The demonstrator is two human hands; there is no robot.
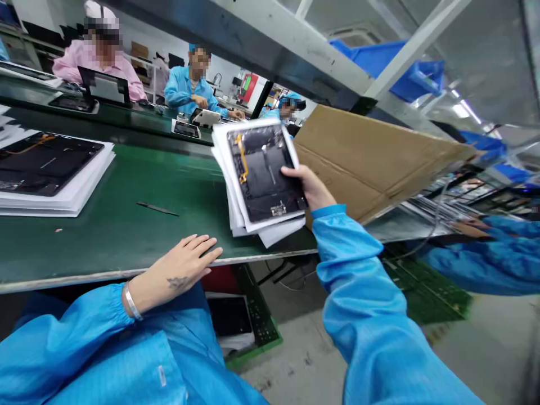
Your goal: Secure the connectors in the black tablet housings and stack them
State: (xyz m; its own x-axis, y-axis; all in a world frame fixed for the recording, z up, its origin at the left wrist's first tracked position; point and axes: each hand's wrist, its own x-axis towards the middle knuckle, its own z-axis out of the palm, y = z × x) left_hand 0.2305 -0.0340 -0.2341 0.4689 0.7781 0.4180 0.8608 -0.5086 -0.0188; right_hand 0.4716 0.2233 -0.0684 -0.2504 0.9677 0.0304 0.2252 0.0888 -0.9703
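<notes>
My right hand (311, 188) grips an opened tablet (268, 174) by its right edge, thumb on top and the other fingers hidden. Black inner parts and an orange ribbon cable show in it. White sheets (282, 232) lie under the tablet in an uneven pile; I cannot tell whether my fingers hold these too. My left hand (181, 270) lies with fingers stretched out at the front edge of the green table (126, 236), holding nothing. A thin dark tool (157, 208) lies on the table beyond it.
On the left, another opened tablet (46, 163) tops a stack of white sheets (63, 205). A cardboard sheet (371, 157) stands at the right, below a metal shelf beam (287, 34). Co-workers (192, 84) sit across the bench. A green crate (264, 326) is below the table.
</notes>
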